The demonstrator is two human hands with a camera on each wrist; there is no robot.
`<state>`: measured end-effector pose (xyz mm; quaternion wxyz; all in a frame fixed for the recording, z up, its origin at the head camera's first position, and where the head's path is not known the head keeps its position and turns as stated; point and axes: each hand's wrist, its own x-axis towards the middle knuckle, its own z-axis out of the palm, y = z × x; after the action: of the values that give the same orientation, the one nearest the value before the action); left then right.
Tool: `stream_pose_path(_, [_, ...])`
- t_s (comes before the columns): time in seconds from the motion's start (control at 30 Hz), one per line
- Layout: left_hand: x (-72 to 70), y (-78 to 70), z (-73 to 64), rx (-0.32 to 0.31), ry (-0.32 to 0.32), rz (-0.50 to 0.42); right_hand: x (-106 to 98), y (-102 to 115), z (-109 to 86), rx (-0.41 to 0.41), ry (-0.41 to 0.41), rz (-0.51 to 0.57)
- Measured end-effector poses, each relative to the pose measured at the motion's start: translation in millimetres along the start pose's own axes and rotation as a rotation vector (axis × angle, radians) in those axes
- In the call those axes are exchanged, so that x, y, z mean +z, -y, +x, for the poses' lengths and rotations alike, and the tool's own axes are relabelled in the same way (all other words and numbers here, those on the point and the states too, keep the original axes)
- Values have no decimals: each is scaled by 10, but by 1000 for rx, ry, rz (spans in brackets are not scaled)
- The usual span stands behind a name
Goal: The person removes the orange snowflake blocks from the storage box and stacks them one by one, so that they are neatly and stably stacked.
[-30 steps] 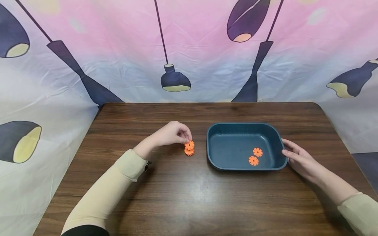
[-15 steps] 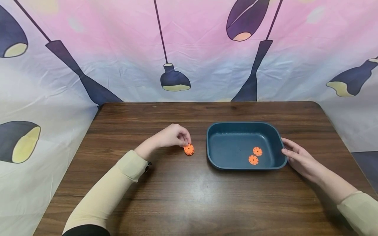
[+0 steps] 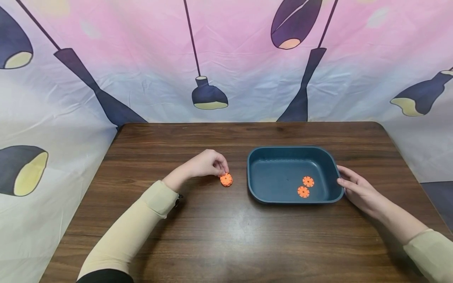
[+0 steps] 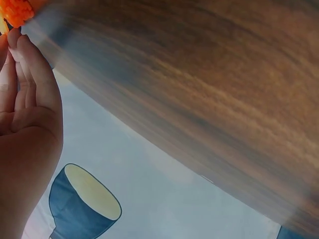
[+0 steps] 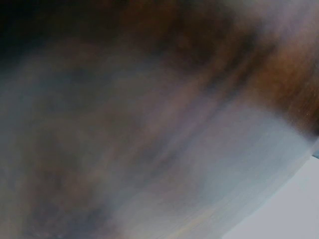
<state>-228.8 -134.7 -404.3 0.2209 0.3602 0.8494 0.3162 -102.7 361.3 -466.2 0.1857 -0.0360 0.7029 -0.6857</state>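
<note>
In the head view my left hand (image 3: 209, 163) pinches a small orange notched disc (image 4: 4, 26) between thumb and fingertips. The fingertips are right at a small stack of orange discs (image 3: 226, 180) left of the tray, and the pinched disc overlaps the back left of that stack. My right hand (image 3: 361, 192) holds the right end of a dark blue rectangular tray (image 3: 293, 203), thumb at the rim and fingers along the outer side. Two flower-like orange discs (image 3: 308, 181) lie flat inside the tray, toward its right front. The right wrist view is too blurred to show the hand.
The tray stands on a brown wood-grain table (image 3: 212, 243) with rounded far corners. Behind and beside it hangs a pastel cloth (image 3: 148, 90) printed with dark lamps. Both forearms, in pale sleeves (image 3: 120, 232), reach in from the near side.
My left hand has dropped slightly toward the near side, and the disc it pinches has shifted from above the stack to its back left. The right hand and tray stay put.
</note>
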Motion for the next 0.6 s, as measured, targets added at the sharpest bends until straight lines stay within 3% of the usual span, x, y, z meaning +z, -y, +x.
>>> stream_pose_path(0.37, [2,32,8,2,-7,8,1,3,-3,15,-8,-8])
stream_pose_path(0.6, [-40,-37,15,6,-36,-14,-10,2,-10,27,-8,-11])
